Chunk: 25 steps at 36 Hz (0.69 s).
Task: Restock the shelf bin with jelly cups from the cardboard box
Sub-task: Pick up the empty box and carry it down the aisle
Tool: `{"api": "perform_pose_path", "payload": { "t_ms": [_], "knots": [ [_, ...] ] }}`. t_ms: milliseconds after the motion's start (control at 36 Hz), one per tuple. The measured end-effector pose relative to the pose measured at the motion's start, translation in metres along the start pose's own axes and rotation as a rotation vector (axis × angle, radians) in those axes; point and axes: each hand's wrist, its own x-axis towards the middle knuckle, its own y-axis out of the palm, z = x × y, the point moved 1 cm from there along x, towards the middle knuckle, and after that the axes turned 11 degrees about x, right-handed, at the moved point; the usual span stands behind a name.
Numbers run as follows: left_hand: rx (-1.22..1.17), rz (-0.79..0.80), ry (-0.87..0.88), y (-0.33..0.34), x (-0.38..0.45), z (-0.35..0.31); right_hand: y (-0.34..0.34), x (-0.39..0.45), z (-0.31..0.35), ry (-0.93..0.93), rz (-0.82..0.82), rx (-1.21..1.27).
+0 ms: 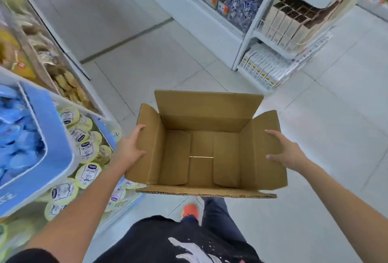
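A brown cardboard box [202, 153] hangs open in mid-frame above the floor, its four flaps spread and its inside bare. My left hand [131, 146] presses flat against the box's left side flap. On the right side flap lies my right hand [285, 150], fingers straight. Both hands carry the box between them. To the left, a shelf bin [105, 128] holds several jelly cups [87, 151] with yellow-green rims and white labelled lids.
A blue bin [54, 134] of blue-wrapped items sits at the far left above the jelly cups. Snack trays fill the left shelf further back. A white shelf unit [247, 52] with boxed goods stands at the right back. White tiled floor [147, 63] runs between.
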Motion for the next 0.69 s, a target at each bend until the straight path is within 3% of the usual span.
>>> {"api": "perform_pose_path", "payload": {
  "t_ms": [361,694],
  "knots": [
    [-0.146,-0.086,-0.357,-0.029,0.079,0.003,-0.022,0.212,0.143,-0.246,0.282,-0.226],
    [-0.177,-0.11,-0.552,-0.055,0.139,0.041,0.02,0.328,0.25,-0.327,0.41,-0.269]
  ]
}}
